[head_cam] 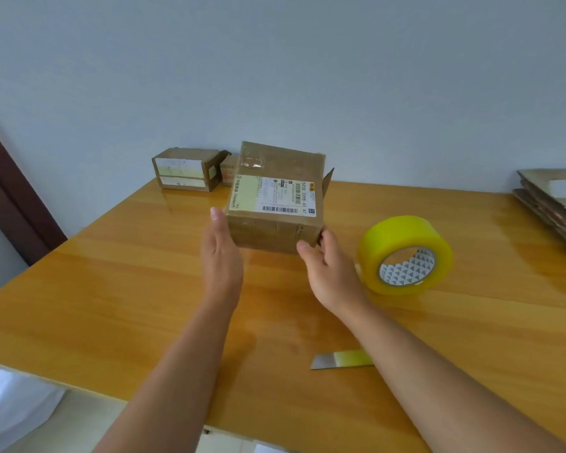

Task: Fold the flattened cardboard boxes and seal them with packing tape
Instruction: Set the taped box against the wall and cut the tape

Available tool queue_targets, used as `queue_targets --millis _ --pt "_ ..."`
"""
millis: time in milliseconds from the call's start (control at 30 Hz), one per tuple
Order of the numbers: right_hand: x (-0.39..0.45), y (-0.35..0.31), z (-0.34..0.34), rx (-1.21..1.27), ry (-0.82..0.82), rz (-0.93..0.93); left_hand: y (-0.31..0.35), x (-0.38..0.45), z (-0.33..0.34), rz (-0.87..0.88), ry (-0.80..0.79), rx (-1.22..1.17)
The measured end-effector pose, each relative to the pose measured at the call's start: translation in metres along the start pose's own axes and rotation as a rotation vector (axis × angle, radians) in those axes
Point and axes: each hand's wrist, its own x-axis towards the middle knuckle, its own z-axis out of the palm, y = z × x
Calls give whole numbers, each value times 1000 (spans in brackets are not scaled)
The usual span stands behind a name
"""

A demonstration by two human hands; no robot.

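A folded cardboard box stands on the yellow wooden desk, toward the far side near the pale wall. Its top face is covered with glossy tape and carries a white shipping label with a barcode. At the right side of the box one brown flap sticks up, unsealed. The left hand is held flat against the lower left corner of the box, with the fingers straight and together and nothing grasped. The right hand is set at the lower right corner of the box, the thumb laid on the near face and the fingers curled round the right edge, so the corner is gripped. To the right of the box, just beyond the right hand, a roll of yellowish packing tape stands on its edge on the desk, its patterned core turned toward the camera. Nearer than the box, partly hidden under the right forearm, a flat metal blade lies on the desk; what kind of tool it belongs to cannot be told. Behind and to the left of the box, against the wall, a smaller folded box is placed, with another small one touching its right side. Far to the right of the box, at the desk's edge, a stack of flattened cardboard is piled.
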Motion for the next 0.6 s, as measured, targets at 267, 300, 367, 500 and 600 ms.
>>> queue_targets --millis 267,300,367,500,600 --pt "35 -67 -62 -89 -11 -40 58 40 24 104 -117 19" --pt "43 -74 -74 -102 -13 -19 60 43 31 109 -133 23" --pt "63 -85 -102 -132 -26 21 63 48 52 99 -176 30" --pt "102 -76 -143 -201 -69 81 60 60 81 99 -287 59" --pt "127 -56 -163 -195 -123 129 52 71 102 95 -366 93"
